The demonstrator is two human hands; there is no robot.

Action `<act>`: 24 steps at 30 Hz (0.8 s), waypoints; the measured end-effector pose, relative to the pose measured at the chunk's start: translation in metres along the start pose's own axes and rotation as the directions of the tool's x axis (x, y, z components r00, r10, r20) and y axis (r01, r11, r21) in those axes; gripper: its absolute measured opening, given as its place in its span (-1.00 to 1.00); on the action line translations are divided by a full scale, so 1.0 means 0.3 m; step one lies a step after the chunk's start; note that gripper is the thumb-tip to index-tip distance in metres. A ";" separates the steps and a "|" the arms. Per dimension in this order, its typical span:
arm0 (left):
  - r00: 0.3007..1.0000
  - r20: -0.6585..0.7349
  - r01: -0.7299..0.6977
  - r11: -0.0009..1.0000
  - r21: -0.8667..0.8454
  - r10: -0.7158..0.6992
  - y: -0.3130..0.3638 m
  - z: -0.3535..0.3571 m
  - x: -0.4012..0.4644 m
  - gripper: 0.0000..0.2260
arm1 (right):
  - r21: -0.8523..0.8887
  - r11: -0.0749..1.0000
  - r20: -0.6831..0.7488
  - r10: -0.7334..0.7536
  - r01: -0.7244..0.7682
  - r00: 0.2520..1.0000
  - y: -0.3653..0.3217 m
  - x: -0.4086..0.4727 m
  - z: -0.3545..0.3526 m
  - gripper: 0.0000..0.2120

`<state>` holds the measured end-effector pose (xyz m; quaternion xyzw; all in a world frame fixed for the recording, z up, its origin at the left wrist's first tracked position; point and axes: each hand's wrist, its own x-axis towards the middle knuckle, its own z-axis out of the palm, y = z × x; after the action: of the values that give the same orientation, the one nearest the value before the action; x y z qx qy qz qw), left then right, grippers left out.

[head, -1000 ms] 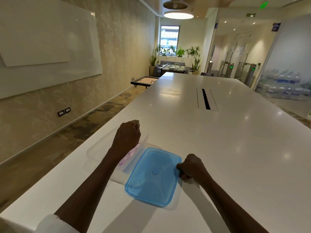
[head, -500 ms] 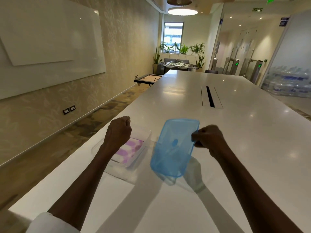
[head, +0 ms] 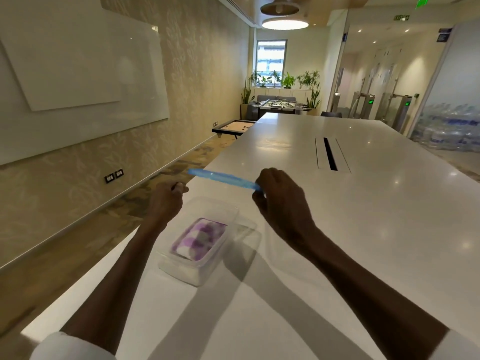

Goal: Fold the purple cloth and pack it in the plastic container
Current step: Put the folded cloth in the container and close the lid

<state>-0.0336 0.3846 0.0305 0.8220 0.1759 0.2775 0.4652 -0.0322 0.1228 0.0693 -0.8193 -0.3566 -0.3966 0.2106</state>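
Note:
The purple and white cloth [head: 200, 239] lies folded inside the clear plastic container [head: 207, 266], which stands on the white table near its left edge. My right hand [head: 280, 203] pinches the blue lid [head: 223, 178] by its right end. The lid hangs edge-on, about level, above the container's far side. My left hand [head: 168, 198] has its fingers curled at the container's far-left corner, and the grip itself is hidden behind the hand.
The long white table [head: 363, 229] stretches ahead and to the right, with a cable slot [head: 330, 154] in its middle. Its left edge drops to patterned carpet [head: 65, 250] along the wall. A low game table [head: 233, 127] stands farther back.
My right hand has lifted the blue lid off the table, turned it from tilted to nearly level, and carried it left over the container. The left hand stayed at the container.

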 end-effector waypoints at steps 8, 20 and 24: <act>0.956 0.166 0.277 0.928 -0.248 -0.241 -0.020 -0.099 0.045 -0.77 | -0.084 0.969 0.118 -0.221 0.232 0.968 -0.086 -0.058 0.122 -0.87; 0.978 0.168 0.132 0.990 -0.039 -0.124 -0.087 -0.153 0.019 -0.83 | 0.008 0.976 0.348 -0.209 0.219 0.914 -0.203 -0.124 0.210 -0.74; 0.994 0.096 0.052 0.998 0.035 -0.055 -0.119 -0.148 -0.005 -0.90 | 0.055 0.978 0.385 -0.207 0.201 0.900 -0.213 -0.154 0.198 -0.66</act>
<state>-0.0635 0.4316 0.0176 0.8370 0.1795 0.2219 0.4668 -0.0705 0.1829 0.0008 -0.8383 -0.4777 -0.2437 0.0987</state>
